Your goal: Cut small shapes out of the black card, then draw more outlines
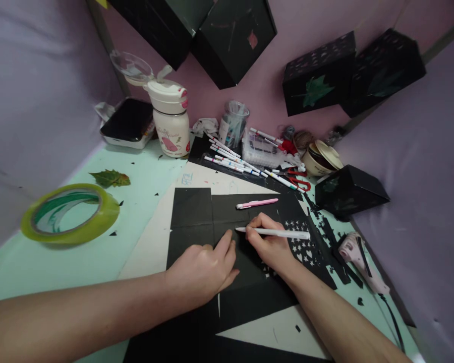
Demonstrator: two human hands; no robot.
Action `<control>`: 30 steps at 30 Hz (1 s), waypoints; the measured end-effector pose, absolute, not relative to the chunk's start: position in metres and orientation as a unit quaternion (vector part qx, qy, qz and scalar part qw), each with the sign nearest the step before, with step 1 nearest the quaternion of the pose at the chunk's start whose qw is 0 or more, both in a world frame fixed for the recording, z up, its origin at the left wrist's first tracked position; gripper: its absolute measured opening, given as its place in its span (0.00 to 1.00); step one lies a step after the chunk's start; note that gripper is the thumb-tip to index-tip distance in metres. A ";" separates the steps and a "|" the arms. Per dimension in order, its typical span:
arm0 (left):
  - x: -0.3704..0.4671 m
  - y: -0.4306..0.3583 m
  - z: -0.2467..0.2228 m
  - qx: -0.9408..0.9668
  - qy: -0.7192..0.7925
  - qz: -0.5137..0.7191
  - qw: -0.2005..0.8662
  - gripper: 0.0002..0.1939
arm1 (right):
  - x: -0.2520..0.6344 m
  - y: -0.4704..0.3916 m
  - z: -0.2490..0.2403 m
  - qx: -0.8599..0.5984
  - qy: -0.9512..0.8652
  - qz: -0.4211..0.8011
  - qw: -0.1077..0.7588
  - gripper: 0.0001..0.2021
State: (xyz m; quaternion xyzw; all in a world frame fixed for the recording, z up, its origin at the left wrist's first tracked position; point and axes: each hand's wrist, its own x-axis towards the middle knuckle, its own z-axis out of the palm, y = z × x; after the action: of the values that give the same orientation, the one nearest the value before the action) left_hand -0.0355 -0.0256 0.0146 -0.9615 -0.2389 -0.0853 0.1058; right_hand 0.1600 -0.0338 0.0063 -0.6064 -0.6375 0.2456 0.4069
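Observation:
Between the fingers of my right hand (pixel 270 248) is a slim white pen (pixel 287 233), its tip touching or just above a creased sheet of black card (pixel 192 209). Flat on the same card rests my left hand (pixel 204 267), holding nothing, with its forefinger stretched out close to the pen tip. Fold lines divide the card into panels. A pink and white pen (pixel 257 203) lies above my right hand. Beside my right wrist, star and heart shapes (pixel 305 254) show white on black paper, partly covered by the forearm.
A wide roll of yellow-green tape (pixel 106 222) and a leaf (pixel 110 178) lie left. Behind stand a bottle (pixel 171 126), several felt-tip pens (pixel 234 165) and red-handled scissors (pixel 298 180). At right are a black box (pixel 350 191), paper scraps and a corded glue gun (pixel 363 259). Black boxes hang overhead.

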 end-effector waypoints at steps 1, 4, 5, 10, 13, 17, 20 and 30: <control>-0.036 -0.026 0.015 -0.962 -0.240 -0.082 0.104 0.23 | 0.160 -0.034 0.006 -0.606 -0.640 0.245 0.405 0.10; -0.035 -0.026 0.015 -0.962 -0.242 -0.079 0.101 0.23 | 0.159 -0.034 0.006 -0.603 -0.643 0.250 0.400 0.10; -0.035 -0.026 0.015 -0.962 -0.242 -0.080 0.102 0.23 | 0.159 -0.035 0.006 -0.602 -0.644 0.253 0.400 0.10; -0.035 -0.025 0.013 -0.962 -0.241 -0.084 0.102 0.24 | 0.159 -0.034 0.005 -0.593 -0.650 0.249 0.405 0.10; -0.036 -0.025 0.013 -0.961 -0.240 -0.087 0.102 0.23 | 0.159 -0.033 0.004 -0.592 -0.647 0.243 0.414 0.11; -0.036 -0.024 0.013 -0.962 -0.238 -0.086 0.101 0.23 | 0.160 -0.033 0.002 -0.597 -0.637 0.234 0.428 0.11; -0.036 -0.025 0.013 -0.962 -0.240 -0.087 0.101 0.23 | 0.160 -0.034 0.002 -0.595 -0.636 0.233 0.432 0.12; -0.037 -0.025 0.013 -0.961 -0.241 -0.088 0.106 0.23 | 0.159 -0.033 0.004 -0.595 -0.630 0.241 0.437 0.13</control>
State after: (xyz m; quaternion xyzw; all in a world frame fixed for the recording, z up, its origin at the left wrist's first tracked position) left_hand -0.0369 -0.0252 0.0127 -0.9605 -0.2414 -0.0885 0.1064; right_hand 0.1595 -0.0330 0.0040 -0.5955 -0.6296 0.2408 0.4370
